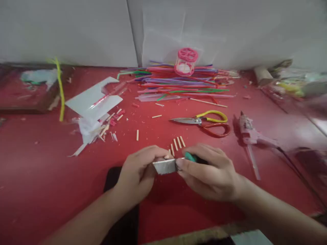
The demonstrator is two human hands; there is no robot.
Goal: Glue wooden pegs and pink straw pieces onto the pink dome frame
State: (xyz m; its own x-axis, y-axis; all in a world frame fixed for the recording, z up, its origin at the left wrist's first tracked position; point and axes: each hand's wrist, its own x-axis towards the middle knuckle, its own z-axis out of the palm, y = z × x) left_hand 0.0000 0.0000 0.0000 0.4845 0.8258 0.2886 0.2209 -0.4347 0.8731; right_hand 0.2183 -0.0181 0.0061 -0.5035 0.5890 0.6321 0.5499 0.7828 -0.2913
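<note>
My right hand [209, 170] is closed around a utility knife [166, 166] with a wide silver blade and a green part on its handle. The blade points left, toward my left hand [143, 166]. Between the fingertips of that hand a small wooden stick [166, 157] shows its pale end, right at the blade's upper edge; the rest of it is hidden. Just beyond the blade, several short cut wooden sticks [176, 144] lie in a loose row on the red table [158, 217].
Scissors [200, 120] with yellow and red handles lie ahead, a glue gun [249, 131] on the right. Behind are coloured pipe cleaners [178, 83] and a pink round-ended frame [186, 61]. White card [89, 98] and scraps lie left; a black phone-like object [122, 217] is under my left arm.
</note>
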